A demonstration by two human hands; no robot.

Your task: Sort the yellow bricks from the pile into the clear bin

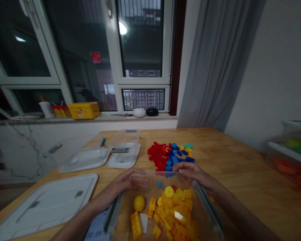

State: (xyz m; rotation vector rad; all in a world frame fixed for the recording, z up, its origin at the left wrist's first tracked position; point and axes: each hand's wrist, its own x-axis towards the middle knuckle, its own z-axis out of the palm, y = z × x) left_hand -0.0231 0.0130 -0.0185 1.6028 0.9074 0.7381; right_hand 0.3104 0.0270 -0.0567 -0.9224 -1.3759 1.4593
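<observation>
A clear plastic box (210, 204) with dark side clips sits at the near edge of view, holding a heap of yellow building blocks (175, 207) and a yellow ball (139, 203). My left hand (132, 180) holds its far left corner, fingers curled around the far wall. At the far right corner, my right hand (190, 172) grips the rim. Just beyond the box lie a pile of red blocks (158, 154) and a group of blue blocks (175, 159), with a few yellow and teal pieces beside them.
Two empty clear boxes (126, 142) on white lids stand at the back left. A large white lid (50, 201) lies flat at the left. A timer screen (96, 229) is partly under the box. Stacked boxes of colored pieces (291, 160) stand at the right edge.
</observation>
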